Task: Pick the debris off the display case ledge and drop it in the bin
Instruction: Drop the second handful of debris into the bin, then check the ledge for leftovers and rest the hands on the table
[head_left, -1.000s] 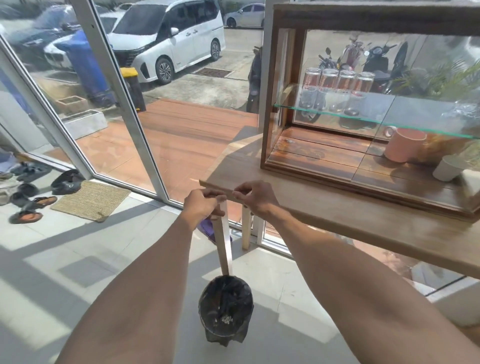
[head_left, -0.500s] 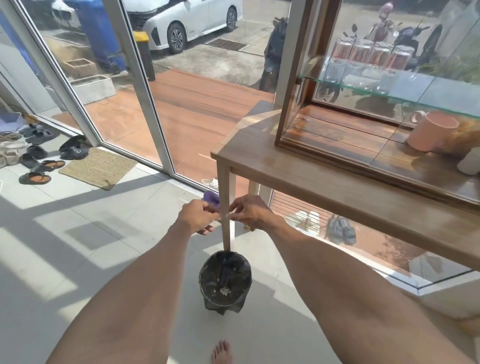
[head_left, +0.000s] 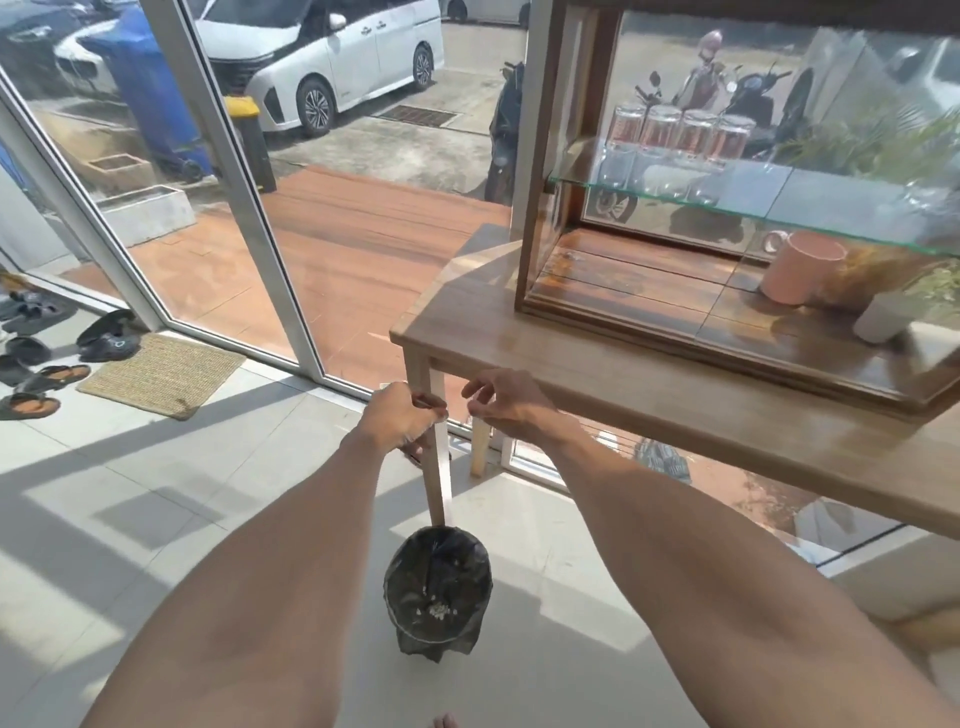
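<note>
The black-lined bin (head_left: 439, 587) stands on the floor by the table leg, with small white bits inside. Both my hands hover above it, just below the table's front corner. My left hand (head_left: 400, 423) is closed, pinching a thin brownish sliver of debris (head_left: 430, 401) at its fingertips. My right hand (head_left: 501, 408) is a small gap to the right, its fingers loosely apart with nothing visible in them. The wooden ledge (head_left: 597, 364) runs in front of the glass display case (head_left: 545, 218).
The wooden table leg (head_left: 435, 467) rises directly behind the bin. Inside the case are a pink mug (head_left: 800, 267), a white cup (head_left: 880, 322) and several glasses on a glass shelf. Sandals and a woven mat (head_left: 161, 374) lie at the left by the glass wall.
My hands came down from the table edge to above the bin, both pinching a thin strip. Now they have drawn slightly apart and my right fingers have loosened.
</note>
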